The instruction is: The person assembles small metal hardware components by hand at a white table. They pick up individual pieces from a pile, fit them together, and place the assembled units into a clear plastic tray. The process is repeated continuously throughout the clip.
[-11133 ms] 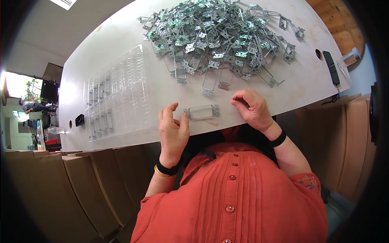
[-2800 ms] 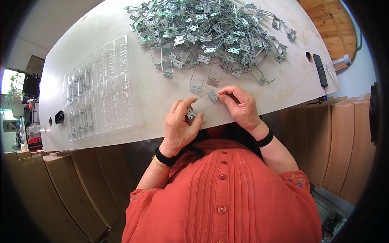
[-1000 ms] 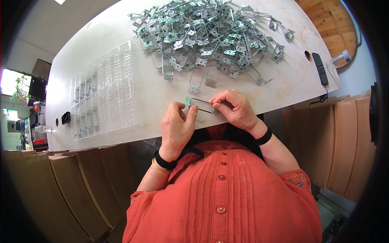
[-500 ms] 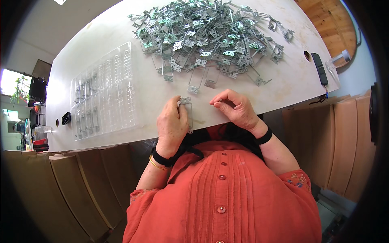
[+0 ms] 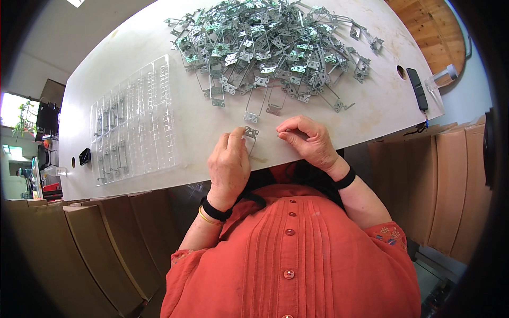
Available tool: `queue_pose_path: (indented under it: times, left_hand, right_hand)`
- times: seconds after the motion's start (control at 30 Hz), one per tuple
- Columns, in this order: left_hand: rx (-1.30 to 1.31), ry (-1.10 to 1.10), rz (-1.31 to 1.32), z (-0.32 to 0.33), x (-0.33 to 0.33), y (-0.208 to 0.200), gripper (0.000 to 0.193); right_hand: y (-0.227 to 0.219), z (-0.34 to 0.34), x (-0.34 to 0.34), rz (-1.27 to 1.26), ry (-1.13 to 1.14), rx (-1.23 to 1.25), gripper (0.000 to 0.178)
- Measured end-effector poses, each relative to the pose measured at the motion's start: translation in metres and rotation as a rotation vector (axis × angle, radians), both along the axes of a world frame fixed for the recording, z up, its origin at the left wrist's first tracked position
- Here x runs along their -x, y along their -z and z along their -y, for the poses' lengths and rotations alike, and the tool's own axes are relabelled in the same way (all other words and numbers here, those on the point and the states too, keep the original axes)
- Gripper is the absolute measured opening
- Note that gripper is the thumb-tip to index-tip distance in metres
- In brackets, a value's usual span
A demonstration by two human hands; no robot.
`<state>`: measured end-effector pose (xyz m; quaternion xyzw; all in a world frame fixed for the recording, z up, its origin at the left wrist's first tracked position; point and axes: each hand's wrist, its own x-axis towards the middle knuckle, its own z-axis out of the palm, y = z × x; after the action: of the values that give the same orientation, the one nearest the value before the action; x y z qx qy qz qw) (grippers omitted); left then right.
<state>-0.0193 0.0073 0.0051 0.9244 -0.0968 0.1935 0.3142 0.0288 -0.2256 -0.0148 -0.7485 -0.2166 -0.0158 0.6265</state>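
Close to the table's near edge, my left hand [image 5: 229, 163] pinches a small metal bracket [image 5: 251, 132] by its flat, holed end plate. A thin rod runs down from that plate beside my fingers, and its lower part is partly hidden. To the right of the bracket, and apart from it, my right hand [image 5: 310, 140] has thumb and forefinger pressed together. Whatever lies between those fingertips is too small to make out. Beyond both hands spreads a big heap of similar metal brackets [image 5: 265, 53]. One loose bracket [image 5: 251, 116] lies just past my left fingertips.
A clear plastic tray [image 5: 151, 106] with rows of slots lies on the white table [image 5: 196, 122] at left, brackets in some slots. A dark oblong device [image 5: 417, 89] and a clear cup [image 5: 442, 78] stand at the right edge. Cardboard boxes [image 5: 424, 180] flank me below the table.
My left hand has shifted slightly right, and the bracket in it has turned, bringing its end plate nearer my right hand. My right hand keeps its pinch and has hardly moved.
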Motion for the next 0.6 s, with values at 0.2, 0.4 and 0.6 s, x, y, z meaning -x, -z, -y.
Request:
queue_pose_path:
  times: [0.2, 0.4, 0.6]
  left_hand:
    - [-0.066, 0.042, 0.024, 0.0037, 0.006, -0.0033, 0.043]
    - [-0.085, 0.046, -0.024, 0.0017, 0.0071, 0.0013, 0.056]
    - [-0.09, 0.048, -0.077, 0.0007, 0.0063, 0.0014, 0.058]
  right_hand:
    - [0.0014, 0.0005, 0.0, 0.0, 0.009, -0.006, 0.011]
    - [0.0016, -0.0006, 0.0006, -0.064, -0.005, -0.081, 0.009]
    - [-0.0001, 0.0005, 0.0009, -0.05, 0.003, -0.049, 0.008]
